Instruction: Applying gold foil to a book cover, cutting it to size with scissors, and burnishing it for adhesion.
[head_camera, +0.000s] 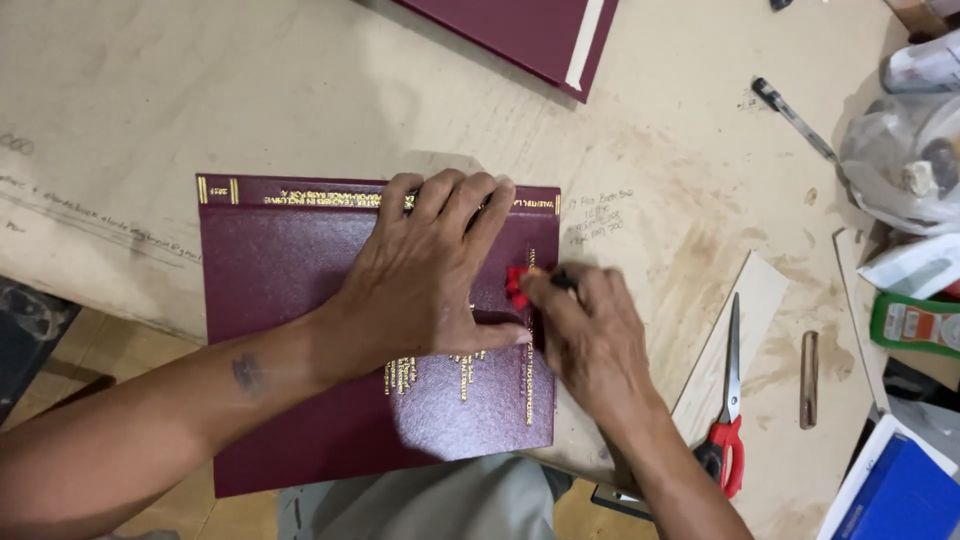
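The left forearm (150, 420) came in low from the near left, and the left hand (430, 270) lay flat with spread fingers (455, 200) on a maroon book (290, 300) lying on the counter (150, 100). Just right of it, the right hand (590, 335) was bent at the wrist, its fingers pinched narrow on a small red piece (516, 283) at the book's right edge. Red-handled scissors (728, 400) lay to the right.
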